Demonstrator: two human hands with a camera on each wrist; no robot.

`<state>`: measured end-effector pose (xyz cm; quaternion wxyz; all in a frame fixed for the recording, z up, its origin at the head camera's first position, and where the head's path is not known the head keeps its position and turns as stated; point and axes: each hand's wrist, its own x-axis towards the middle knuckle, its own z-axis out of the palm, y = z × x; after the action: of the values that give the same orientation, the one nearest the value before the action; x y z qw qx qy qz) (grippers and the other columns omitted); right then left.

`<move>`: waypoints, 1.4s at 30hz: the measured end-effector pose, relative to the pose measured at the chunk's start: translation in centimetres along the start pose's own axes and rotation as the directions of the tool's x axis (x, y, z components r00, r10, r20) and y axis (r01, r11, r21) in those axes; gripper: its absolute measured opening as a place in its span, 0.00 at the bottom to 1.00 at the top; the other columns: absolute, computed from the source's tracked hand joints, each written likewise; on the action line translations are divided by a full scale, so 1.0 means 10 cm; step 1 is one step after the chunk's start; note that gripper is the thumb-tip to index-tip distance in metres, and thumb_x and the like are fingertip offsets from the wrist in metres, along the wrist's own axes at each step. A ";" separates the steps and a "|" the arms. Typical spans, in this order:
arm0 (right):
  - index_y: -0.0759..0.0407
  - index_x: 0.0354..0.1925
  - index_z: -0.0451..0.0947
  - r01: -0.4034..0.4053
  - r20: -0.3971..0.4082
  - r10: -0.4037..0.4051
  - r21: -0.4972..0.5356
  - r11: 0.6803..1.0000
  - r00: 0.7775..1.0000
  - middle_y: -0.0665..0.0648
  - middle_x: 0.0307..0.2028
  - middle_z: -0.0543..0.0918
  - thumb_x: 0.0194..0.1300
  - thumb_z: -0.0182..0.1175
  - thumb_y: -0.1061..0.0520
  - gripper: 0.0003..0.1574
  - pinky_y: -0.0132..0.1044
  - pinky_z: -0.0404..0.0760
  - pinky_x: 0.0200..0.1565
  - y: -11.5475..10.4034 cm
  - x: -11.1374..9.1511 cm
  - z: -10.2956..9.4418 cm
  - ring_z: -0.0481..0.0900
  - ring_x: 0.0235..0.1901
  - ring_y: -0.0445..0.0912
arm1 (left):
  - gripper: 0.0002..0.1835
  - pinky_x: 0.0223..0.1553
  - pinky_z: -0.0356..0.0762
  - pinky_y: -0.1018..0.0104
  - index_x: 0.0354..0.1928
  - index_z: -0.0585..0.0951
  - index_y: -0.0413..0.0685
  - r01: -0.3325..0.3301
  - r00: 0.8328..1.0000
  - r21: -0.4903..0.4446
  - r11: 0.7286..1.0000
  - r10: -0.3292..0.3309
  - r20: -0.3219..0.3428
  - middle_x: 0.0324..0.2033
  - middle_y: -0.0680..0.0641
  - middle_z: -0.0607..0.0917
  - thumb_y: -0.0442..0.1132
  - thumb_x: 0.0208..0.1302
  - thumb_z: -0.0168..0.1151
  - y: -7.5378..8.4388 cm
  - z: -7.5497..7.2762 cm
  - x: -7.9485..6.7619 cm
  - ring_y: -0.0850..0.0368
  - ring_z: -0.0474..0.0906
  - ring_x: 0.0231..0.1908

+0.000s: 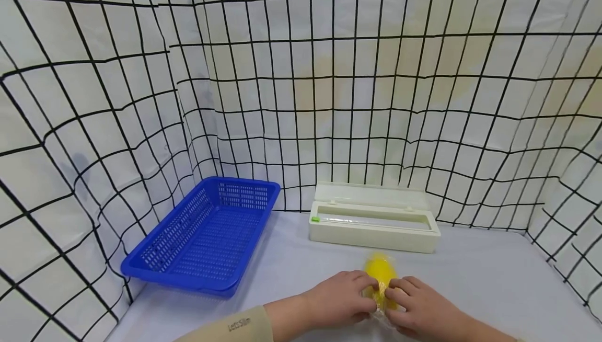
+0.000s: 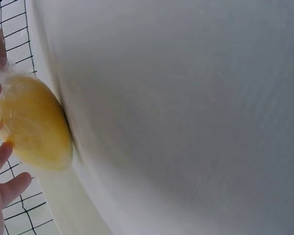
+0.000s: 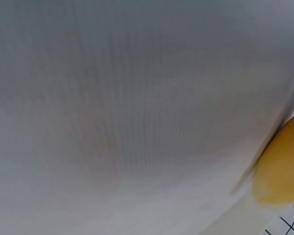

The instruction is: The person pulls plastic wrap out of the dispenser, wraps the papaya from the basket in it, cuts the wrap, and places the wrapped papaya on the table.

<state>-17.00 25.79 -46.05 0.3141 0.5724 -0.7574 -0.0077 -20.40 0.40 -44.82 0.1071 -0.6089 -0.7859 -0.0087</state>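
Observation:
A smooth yellow oval thing (image 1: 380, 268), its exact kind unclear, lies on the white table in crinkled cling film (image 1: 382, 317). From the left, my left hand (image 1: 340, 300) pinches the film at its near side. Opposite, my right hand (image 1: 428, 308) has curled fingers pinching the gathered film too. In the left wrist view, two of my left fingertips touch the wrapped yellow thing (image 2: 36, 125), while another finger stands apart. Only part of the yellow thing (image 3: 281, 164) enters the right wrist view, where my right hand is out of sight.
Behind the hands stands a white cling film dispenser (image 1: 371, 240), its lid (image 1: 369, 195) raised and film showing inside. At the left is a blue plastic basket (image 1: 226, 287) with slotted walls. White sheeting with a black grid (image 1: 357, 91) encloses the table (image 1: 282, 258).

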 end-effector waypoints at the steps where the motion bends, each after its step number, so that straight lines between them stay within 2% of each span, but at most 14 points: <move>1: 0.42 0.40 0.77 -0.014 -0.005 0.014 0.011 1.000 1.000 0.48 0.47 0.76 0.76 0.47 0.44 0.13 0.43 0.78 0.44 0.00 0.00 0.00 0.75 0.46 0.47 | 0.05 0.63 0.67 0.69 0.45 0.82 0.67 0.004 1.000 -0.016 1.000 -0.004 -0.003 0.59 0.56 0.76 0.50 0.70 0.61 0.00 0.00 0.00 0.61 0.70 0.60; 4: 0.40 0.37 0.77 -0.080 0.011 0.079 0.066 0.995 0.997 0.47 0.48 0.76 0.74 0.53 0.44 0.09 0.47 0.80 0.45 -0.01 0.00 -0.05 0.76 0.48 0.49 | 0.06 0.65 0.64 0.69 0.45 0.82 0.65 0.011 1.000 -0.065 0.998 -0.011 0.000 0.61 0.55 0.75 0.50 0.71 0.59 -0.02 -0.02 -0.01 0.62 0.70 0.61; 6: 0.39 0.37 0.77 -0.134 0.023 0.132 0.115 0.984 0.991 0.47 0.50 0.77 0.69 0.60 0.43 0.05 0.50 0.81 0.46 -0.01 -0.01 -0.08 0.77 0.50 0.49 | 0.06 0.65 0.63 0.70 0.45 0.82 0.65 0.014 1.000 -0.094 0.996 -0.013 0.005 0.62 0.54 0.74 0.50 0.72 0.58 -0.03 -0.04 -0.02 0.63 0.69 0.62; 9: 0.39 0.37 0.78 -0.198 0.009 0.199 0.169 0.966 0.980 0.46 0.51 0.77 0.68 0.62 0.44 0.04 0.47 0.82 0.48 -0.02 -0.02 -0.11 0.78 0.51 0.50 | 0.07 0.66 0.63 0.70 0.46 0.82 0.66 0.019 1.000 -0.121 0.993 -0.018 0.011 0.64 0.53 0.72 0.50 0.74 0.56 -0.03 -0.06 -0.04 0.63 0.68 0.63; 12: 0.39 0.37 0.79 -0.236 -0.009 0.243 0.211 0.949 0.970 0.46 0.51 0.78 0.70 0.59 0.43 0.06 0.38 0.80 0.52 -0.04 -0.04 -0.12 0.79 0.52 0.49 | 0.07 0.65 0.62 0.71 0.46 0.82 0.65 0.036 0.999 -0.141 0.989 -0.033 0.023 0.66 0.53 0.71 0.51 0.74 0.55 -0.04 -0.08 -0.06 0.64 0.68 0.64; 16: 0.42 0.42 0.78 -0.239 -0.011 0.247 0.218 0.946 0.969 0.46 0.52 0.78 0.68 0.61 0.42 0.09 0.33 0.77 0.54 -0.04 -0.05 -0.11 0.79 0.51 0.46 | 0.09 0.65 0.62 0.73 0.50 0.80 0.64 0.068 0.997 -0.172 0.983 -0.061 0.046 0.65 0.55 0.71 0.52 0.72 0.58 -0.03 -0.08 -0.06 0.66 0.67 0.64; 20: 0.44 0.47 0.77 -0.203 0.004 0.204 0.142 0.969 0.979 0.48 0.52 0.78 0.57 0.70 0.39 0.23 0.38 0.79 0.51 -0.05 -0.04 -0.09 0.78 0.50 0.46 | 0.12 0.63 0.63 0.75 0.53 0.79 0.63 0.102 0.995 -0.172 0.980 -0.098 0.033 0.62 0.58 0.74 0.50 0.70 0.62 -0.02 -0.06 -0.04 0.68 0.69 0.61; 22: 0.45 0.47 0.77 -0.171 0.015 0.171 0.093 0.981 0.985 0.49 0.51 0.79 0.52 0.75 0.40 0.27 0.43 0.80 0.47 -0.06 -0.02 -0.07 0.77 0.49 0.47 | 0.13 0.62 0.64 0.77 0.53 0.79 0.61 0.111 0.994 -0.173 0.979 -0.111 0.013 0.60 0.59 0.76 0.48 0.69 0.63 -0.01 -0.06 -0.03 0.69 0.70 0.60; 25: 0.42 0.43 0.78 -0.164 0.042 0.162 0.051 0.985 0.986 0.47 0.49 0.79 0.53 0.75 0.40 0.22 0.43 0.82 0.44 -0.08 -0.01 -0.07 0.77 0.48 0.46 | 0.12 0.61 0.65 0.78 0.51 0.81 0.59 0.107 0.993 -0.186 0.977 -0.114 -0.024 0.56 0.60 0.79 0.46 0.67 0.66 0.00 -0.06 -0.01 0.70 0.72 0.56; 28: 0.40 0.39 0.79 -0.180 0.033 0.178 0.077 0.981 0.983 0.45 0.47 0.79 0.56 0.74 0.44 0.15 0.42 0.82 0.44 -0.09 -0.01 -0.06 0.78 0.47 0.45 | 0.10 0.59 0.65 0.80 0.49 0.83 0.59 0.100 0.992 -0.189 0.977 -0.113 -0.057 0.52 0.61 0.81 0.43 0.67 0.66 0.01 -0.05 0.02 0.71 0.73 0.53; 34: 0.42 0.35 0.82 -0.214 -0.095 0.228 0.142 0.966 0.969 0.43 0.43 0.82 0.61 0.71 0.46 0.07 0.36 0.79 0.45 -0.08 -0.02 -0.02 0.79 0.45 0.42 | 0.04 0.54 0.68 0.82 0.42 0.83 0.57 0.116 0.980 -0.200 0.973 -0.145 -0.139 0.45 0.62 0.83 0.39 0.68 0.64 0.02 -0.02 0.08 0.71 0.75 0.46; 38: 0.45 0.34 0.80 -0.217 -0.160 0.253 0.211 0.953 0.954 0.43 0.42 0.82 0.67 0.64 0.46 0.07 0.33 0.78 0.50 -0.05 -0.04 -0.01 0.81 0.44 0.43 | 0.04 0.53 0.68 0.82 0.42 0.82 0.56 0.151 0.975 -0.259 0.954 -0.187 -0.121 0.43 0.63 0.83 0.37 0.68 0.64 0.02 -0.03 0.11 0.73 0.74 0.45; 42: 0.44 0.36 0.79 -0.252 -0.159 0.310 0.306 0.918 0.937 0.43 0.43 0.81 0.65 0.68 0.49 0.06 0.27 0.76 0.50 -0.04 -0.06 -0.01 0.80 0.44 0.41 | 0.05 0.54 0.68 0.81 0.42 0.82 0.57 0.193 0.973 -0.307 0.932 -0.221 -0.061 0.43 0.64 0.82 0.38 0.68 0.63 0.01 -0.05 0.13 0.74 0.74 0.46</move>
<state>-16.53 26.23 -46.34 0.3036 0.4937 -0.7890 0.2039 -20.57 1.63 -44.09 0.0490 -0.5307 -0.8294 -0.1675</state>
